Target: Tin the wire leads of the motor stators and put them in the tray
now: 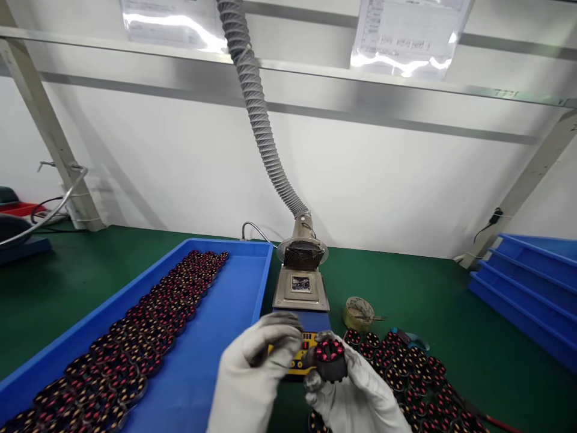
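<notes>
"Holding what in the right hand (pixel 363 385)?"

"Gripping a black ring part (pixel 331 362) with pinkish-red pieces inside, between gloved fingers and thumb, just in front of the soldering-style unit (pixel 301 300). Raised above the tabletop (pixel 387 279), too."

"And with the left hand (pixel 255 358)?"

"Fingers half curled, near the ring part but apart from it, with dark stains on the fingertips of the white glove. Hard to tell whether pinching anything small; a little blurred there."

"Behind the hands?"

"Partly hidden by them, a yellow front panel (pixel 295 362); above it, a square metal top and a dark grille (pixel 303 257), under a ribbed grey hose (pixel 259 114)."

"To the left?"

"Along the left side of a long blue tray (pixel 237 288), packed in rows: many similar parts (pixel 157 319), some with red pieces, some with tan."

"And to the right?"

"Crowded together on the green surface, a loose pile (pixel 410 373) of the same kind. Just beyond it, a round tin (pixel 357 315) with a thin tool (pixel 374 317) across its rim. Farther right, stacked blue trays (pixel 527 294)."
</notes>
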